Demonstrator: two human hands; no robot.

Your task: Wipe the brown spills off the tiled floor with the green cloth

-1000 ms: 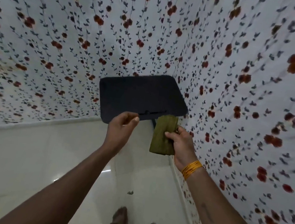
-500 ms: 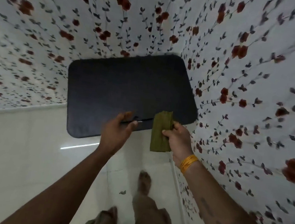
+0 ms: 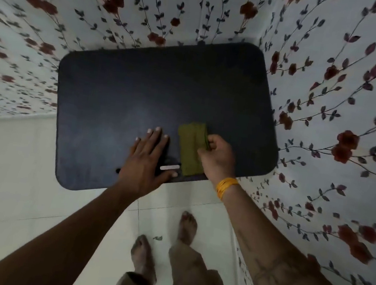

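We are at the fetching step: our right hand pinches the folded green cloth in a closed grip, the cloth hanging over the dark bench. Our left hand lies open and flat on the bench just left of the grip, holding nothing. Next we judge the cloth must go down to the tiled floor. Below the grip, a small dark speck sits between our bare feet; no clear brown spill shows. The floral curtains close in right of the grip.

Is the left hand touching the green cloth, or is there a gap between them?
Apart. In the head view, a strip of the dark tabletop shows between the flat left hand and the green cloth, held by the right hand.
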